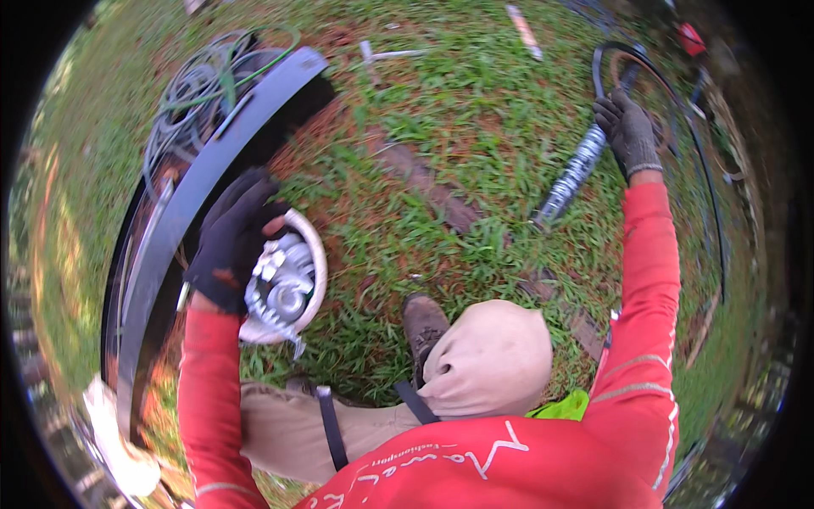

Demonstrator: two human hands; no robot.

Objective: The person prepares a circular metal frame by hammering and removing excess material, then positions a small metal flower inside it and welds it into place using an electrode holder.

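My left hand (pixel 237 220), in a dark glove with a bare fingertip showing, is beside the rim of a white bucket (pixel 319 276). Its fingers look stretched out, though blur hides whether they touch the rim. Shiny metal fittings (pixel 290 288) fill the bucket. Far out to the right, my right hand (pixel 627 131) wears a grey glove and closes round the upper end of a shiny silver-and-dark tube (pixel 573 176). The tube slants down toward the grass. A black cable or hose (pixel 691 119) loops close behind that hand.
Left of the bucket stands a long dark metal beam or box edge (pixel 182 199), with coiled grey and green cables (pixel 199 97) behind it. Flat wooden strips (pixel 428 187) lie in the grass. A red object (pixel 691 39) sits at the far right. My boot (pixel 424 327) is below centre.
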